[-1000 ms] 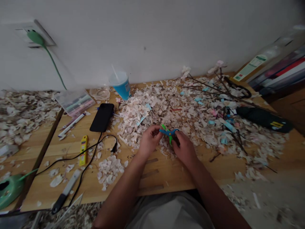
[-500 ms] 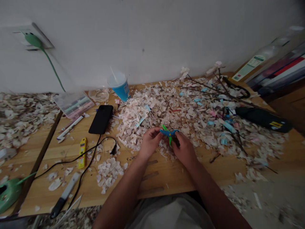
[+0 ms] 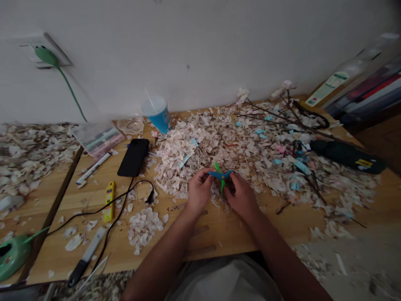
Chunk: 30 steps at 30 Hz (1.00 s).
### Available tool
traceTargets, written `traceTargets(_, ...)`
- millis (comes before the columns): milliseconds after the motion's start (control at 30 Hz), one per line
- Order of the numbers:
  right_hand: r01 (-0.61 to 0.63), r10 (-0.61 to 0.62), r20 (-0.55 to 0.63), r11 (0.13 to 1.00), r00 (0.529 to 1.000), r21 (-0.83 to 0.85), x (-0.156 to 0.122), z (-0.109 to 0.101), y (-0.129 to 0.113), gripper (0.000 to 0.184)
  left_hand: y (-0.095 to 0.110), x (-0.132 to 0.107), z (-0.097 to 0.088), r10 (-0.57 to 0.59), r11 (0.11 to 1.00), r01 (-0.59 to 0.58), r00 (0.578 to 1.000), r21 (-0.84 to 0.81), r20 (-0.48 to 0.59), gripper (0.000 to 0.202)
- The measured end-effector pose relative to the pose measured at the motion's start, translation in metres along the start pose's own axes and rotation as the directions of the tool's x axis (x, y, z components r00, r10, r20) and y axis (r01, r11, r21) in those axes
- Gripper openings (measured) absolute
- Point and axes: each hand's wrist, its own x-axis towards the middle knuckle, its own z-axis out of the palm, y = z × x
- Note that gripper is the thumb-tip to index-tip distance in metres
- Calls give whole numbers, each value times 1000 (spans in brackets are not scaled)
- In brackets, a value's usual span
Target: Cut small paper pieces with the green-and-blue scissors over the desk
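Change: we are seeing both hands sitting a little nearer the front edge than a second ago, and the green arm of the scissors [image 3: 221, 175] is standing more upright.
Left hand: our left hand [image 3: 200, 190] is pinching the blue left end of the scissors between thumb and fingertips, with the fingers curled in.
Right hand: our right hand [image 3: 241, 196] is closing round the right side of the scissors, knuckles up; we cannot tell exactly which fingers are gripping.
Scissors: they are hanging between the two hands, just above the near fringe of the paper scraps [image 3: 200, 142], roughly mid-table.
Front edge: the table [image 3: 219, 228] is showing a bare strip between our wrists and its near edge, and our forearms are crossing that edge.
Left room: a small heap of scraps [image 3: 144, 221] is lying near our left forearm, with a black cable [image 3: 125, 200] looping just beyond it and a yellow cutter [image 3: 109, 200] further out.
Far left: a phone [image 3: 133, 156] is lying flat beside the big pile, well apart from our hands.
Back edge: a blue cup [image 3: 157, 113] is standing against the wall [image 3: 200, 50], behind the pile.
Right room: twigs [image 3: 282, 117] and a black tool [image 3: 347, 154] are lying among scattered scraps, well apart from our right hand.
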Motion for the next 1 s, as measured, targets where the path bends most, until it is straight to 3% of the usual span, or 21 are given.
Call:
traceTargets(400,-16,15,42,999,999,29,1,-2,2,30,8,2,-6,100,983,-103,995,151,27,16)
traceTargets(467,-15,15,21,1000,1000,25,1,-2,2,31,8,2,-4,67,995,-69,997,77,29,21)
traceTargets(533,-11,11,11,1000,1000,23,1,-2,1,31,7,2,-2,-40,995,45,998,-92,51,29)
traceTargets(633,-5,5,15,1000,1000,18,1,-2,0,29,5,0,3,-194,916,225,973,-331,125,36)
traceTargets(700,3,-3,18,1000,1000,16,1,-2,0,30,4,-1,5,-235,876,275,961,-397,146,38)
traceTargets(800,15,-15,17,1000,1000,16,0,-2,0,32,2,-1,5,-214,888,244,970,-389,119,40)
traceTargets(1000,15,-15,36,1000,999,7,-1,-3,1,37,-2,1,1,-64,983,73,996,-167,58,32)
